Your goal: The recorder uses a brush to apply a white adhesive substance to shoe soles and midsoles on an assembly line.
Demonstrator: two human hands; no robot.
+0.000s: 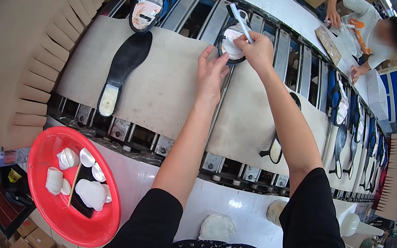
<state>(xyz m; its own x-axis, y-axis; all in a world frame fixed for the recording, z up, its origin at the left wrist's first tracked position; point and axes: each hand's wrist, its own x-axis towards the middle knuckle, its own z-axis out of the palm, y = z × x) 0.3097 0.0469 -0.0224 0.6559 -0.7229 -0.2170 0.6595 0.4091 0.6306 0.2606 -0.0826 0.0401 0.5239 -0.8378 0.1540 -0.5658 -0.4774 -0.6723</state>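
Observation:
My right hand [259, 54] is closed around a slim white-handled brush [240, 19] with a dark tip, held slanting over a shoe upper [228, 28]. This blue and black upper lies bottom up on the conveyor, its white underside showing. My left hand [211, 76] is open at the near end of the upper, fingers apart, fingertips against or very close to its edge. Left of my hands, a black shoe sole [128, 59] with a pale heel patch lies on a beige sheet [163, 81]. Another sole [275, 150] is partly hidden behind my right forearm.
Another upper [149, 10] lies at the far left of the roller conveyor [180, 10]. More uppers and soles line it to the right. A red basin [35, 191] with white pads stands near left. Slit cardboard [15, 56] walls the left. Across the line sits a co-worker [355, 21].

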